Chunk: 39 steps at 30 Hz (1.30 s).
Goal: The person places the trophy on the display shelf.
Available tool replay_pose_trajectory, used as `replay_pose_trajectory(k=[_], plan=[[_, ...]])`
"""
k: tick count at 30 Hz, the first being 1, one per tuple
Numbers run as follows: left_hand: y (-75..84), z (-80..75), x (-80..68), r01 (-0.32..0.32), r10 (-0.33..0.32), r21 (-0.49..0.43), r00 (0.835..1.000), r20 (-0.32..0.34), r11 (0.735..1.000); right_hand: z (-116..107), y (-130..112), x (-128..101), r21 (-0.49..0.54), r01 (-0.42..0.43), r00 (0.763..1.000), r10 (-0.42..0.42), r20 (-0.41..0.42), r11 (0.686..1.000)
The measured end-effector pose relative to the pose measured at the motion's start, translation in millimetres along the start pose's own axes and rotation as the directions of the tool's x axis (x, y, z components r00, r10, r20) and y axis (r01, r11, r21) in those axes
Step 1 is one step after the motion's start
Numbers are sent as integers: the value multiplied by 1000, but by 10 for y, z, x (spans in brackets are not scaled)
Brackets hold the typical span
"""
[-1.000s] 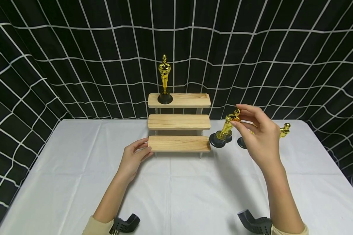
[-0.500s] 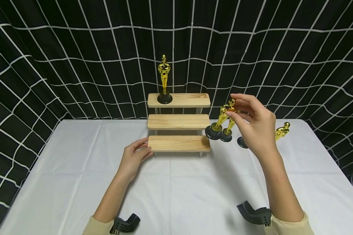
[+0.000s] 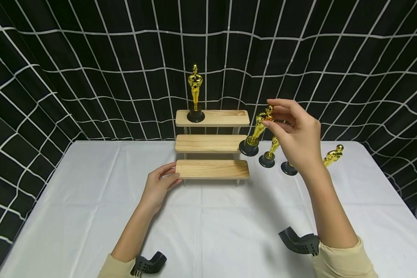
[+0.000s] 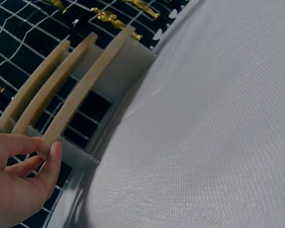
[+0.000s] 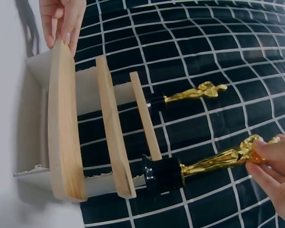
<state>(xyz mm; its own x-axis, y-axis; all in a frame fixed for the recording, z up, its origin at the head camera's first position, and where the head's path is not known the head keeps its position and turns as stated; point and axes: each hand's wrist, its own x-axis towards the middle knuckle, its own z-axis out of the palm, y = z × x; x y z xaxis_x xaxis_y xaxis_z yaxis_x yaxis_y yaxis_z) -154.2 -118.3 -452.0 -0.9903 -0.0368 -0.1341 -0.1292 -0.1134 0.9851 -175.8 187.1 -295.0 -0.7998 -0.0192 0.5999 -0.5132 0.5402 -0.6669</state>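
Observation:
A three-step wooden stand [image 3: 212, 143] sits at the back of the white table [image 3: 208, 227]. One gold statuette [image 3: 195, 94] stands upright at the left of the top step [image 3: 226, 117]. My right hand [image 3: 293, 133] pinches the head of a second gold statuette [image 3: 255, 133], which hangs tilted in the air just right of the middle step; its black base [image 5: 161, 175] is close to the top step's end [image 5: 145, 123]. My left hand [image 3: 158, 185] grips the left end of the bottom step [image 4: 83, 90], thumb and fingers on the edge.
Two more statuettes are on the table right of the stand: one upright [image 3: 269, 154], one lying down [image 3: 328, 158]. A black curtain [image 3: 90, 58] with white grid lines hangs close behind. Black wrist mounts [image 3: 299, 243] show at the near edge.
My right hand has lifted the statuette up and to the left, from table level beside the bottom step to the height of the middle and top steps. The left hand has stayed put.

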Motion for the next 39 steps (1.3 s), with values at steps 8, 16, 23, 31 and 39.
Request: replay_pose_trajectory(k=[8, 16, 23, 31, 39], plan=[[16, 15, -15, 1, -1, 14, 1000, -3, 1000, 31, -36, 142, -16, 16, 1000, -16, -1, 1000], [8, 15, -1, 5, -4, 17, 1000, -11, 1000, 57, -89, 315, 0, 18, 1000, -18, 4, 1000], [-4, 13, -1, 1, -1, 11, 1000, -7, 1000, 90, -136, 442, 1, 18, 1000, -18, 9, 1000], [6, 14, -8, -1, 1, 13, 1000, -4, 1000, 153, -164, 590, 1, 22, 999, -22, 31, 1000], [8, 18, -4, 5, -5, 24, 1000, -9, 1000, 234, -149, 712, -1, 31, 998, -31, 52, 1000]])
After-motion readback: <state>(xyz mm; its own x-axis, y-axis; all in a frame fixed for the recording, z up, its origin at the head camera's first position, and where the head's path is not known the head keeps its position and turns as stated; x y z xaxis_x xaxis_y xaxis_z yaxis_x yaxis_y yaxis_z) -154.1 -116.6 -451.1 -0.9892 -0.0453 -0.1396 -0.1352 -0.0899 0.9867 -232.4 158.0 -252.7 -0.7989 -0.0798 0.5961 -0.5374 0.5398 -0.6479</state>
